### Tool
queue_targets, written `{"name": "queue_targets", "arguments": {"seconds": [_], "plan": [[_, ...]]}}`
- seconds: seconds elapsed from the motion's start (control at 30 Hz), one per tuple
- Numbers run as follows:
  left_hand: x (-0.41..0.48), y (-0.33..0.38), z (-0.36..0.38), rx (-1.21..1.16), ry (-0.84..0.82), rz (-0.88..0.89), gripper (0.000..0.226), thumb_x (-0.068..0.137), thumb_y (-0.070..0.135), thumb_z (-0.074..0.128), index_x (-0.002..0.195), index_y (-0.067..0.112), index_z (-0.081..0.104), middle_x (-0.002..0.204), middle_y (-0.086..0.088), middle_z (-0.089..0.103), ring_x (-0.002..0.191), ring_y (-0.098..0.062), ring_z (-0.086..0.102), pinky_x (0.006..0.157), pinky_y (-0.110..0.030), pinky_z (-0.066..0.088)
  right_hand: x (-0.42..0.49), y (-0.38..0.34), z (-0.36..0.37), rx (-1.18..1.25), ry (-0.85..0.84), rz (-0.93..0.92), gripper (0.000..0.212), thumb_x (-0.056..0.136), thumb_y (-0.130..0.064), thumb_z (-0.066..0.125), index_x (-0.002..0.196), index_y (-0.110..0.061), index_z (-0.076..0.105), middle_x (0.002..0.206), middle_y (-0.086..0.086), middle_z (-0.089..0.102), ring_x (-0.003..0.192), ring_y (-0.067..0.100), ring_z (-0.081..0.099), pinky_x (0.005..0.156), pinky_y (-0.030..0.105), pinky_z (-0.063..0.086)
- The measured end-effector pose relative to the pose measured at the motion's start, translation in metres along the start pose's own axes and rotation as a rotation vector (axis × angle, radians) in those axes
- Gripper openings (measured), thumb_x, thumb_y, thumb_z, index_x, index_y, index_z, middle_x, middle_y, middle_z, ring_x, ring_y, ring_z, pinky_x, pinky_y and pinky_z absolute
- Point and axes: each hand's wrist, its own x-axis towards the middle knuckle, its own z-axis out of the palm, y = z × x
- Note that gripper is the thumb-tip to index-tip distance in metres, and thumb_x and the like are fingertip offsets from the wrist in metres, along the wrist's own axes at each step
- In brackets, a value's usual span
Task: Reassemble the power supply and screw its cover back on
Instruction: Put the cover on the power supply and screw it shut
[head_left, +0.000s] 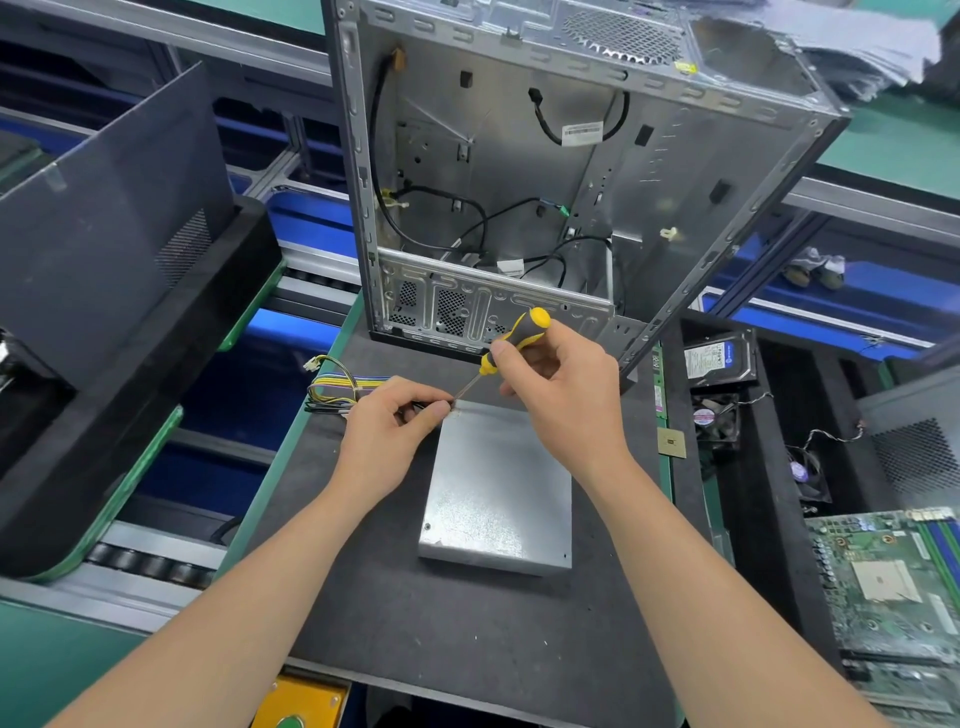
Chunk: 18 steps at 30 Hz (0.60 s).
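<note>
**Q:** Where is the flat, grey sheet-metal power supply box (496, 488)?

**A:** Mid-way on the dark, grainy mat (467, 634). The right hand (561, 395) curls its fingers round the yellow-and-black screwdriver (514, 340). The left hand (389, 421) pinches its tip at the box's far-left corner.

**Q:** The screw?

**A:** Hidden. A striped wire bundle (332, 387) exits left, and an open steel computer case (519, 182) stands behind.

I count one power supply (496, 488) mid-bench (415, 623), one screwdriver (514, 340), one wire bundle (332, 387) at the left edge and one open computer case (519, 182) at the far edge. Past the right edge are one hard drive (719, 358), two fans (714, 418) and one motherboard (883, 577). Two hands work here: one left hand (400, 421), one right hand (566, 395).
</note>
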Motion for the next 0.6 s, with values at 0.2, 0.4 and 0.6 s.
{"name": "queue_targets", "arguments": {"seconds": [0.2, 0.4, 0.6], "plan": [[-0.001, 0.003, -0.003, -0.031, 0.004, 0.043, 0.019, 0.091, 0.023, 0.079, 0.098, 0.040, 0.081, 0.089, 0.009, 0.070, 0.079, -0.014, 0.059, 0.072, -0.019, 0.046, 0.003, -0.004, 0.003, -0.038, -0.030, -0.043, 0.017, 0.097, -0.032, 0.073, 0.092, -0.016, 0.068, 0.082, -0.003, 0.077, 0.077, 0.015, 0.074, 0.080, 0.036, 0.059], [-0.001, 0.008, -0.009, -0.036, -0.031, 0.069, 0.028, 0.088, 0.017, 0.081, 0.096, 0.043, 0.081, 0.089, 0.011, 0.068, 0.074, -0.011, 0.057, 0.068, -0.014, 0.042, 0.007, -0.005, 0.008, -0.086, -0.056, -0.082, 0.024, 0.097, -0.033, 0.074, 0.088, -0.013, 0.063, 0.079, -0.002, 0.075, 0.077, 0.020, 0.073, 0.079, 0.042, 0.058], [0.000, 0.008, -0.015, 0.046, -0.108, 0.062, 0.052, 0.085, -0.012, 0.062, 0.105, 0.032, 0.083, 0.096, 0.013, 0.068, 0.089, -0.014, 0.063, 0.074, -0.014, 0.043, 0.013, -0.009, 0.008, -0.127, -0.100, -0.131, 0.027, 0.096, -0.033, 0.074, 0.084, -0.012, 0.063, 0.078, -0.002, 0.075, 0.077, 0.019, 0.070, 0.079, 0.038, 0.055]]}}
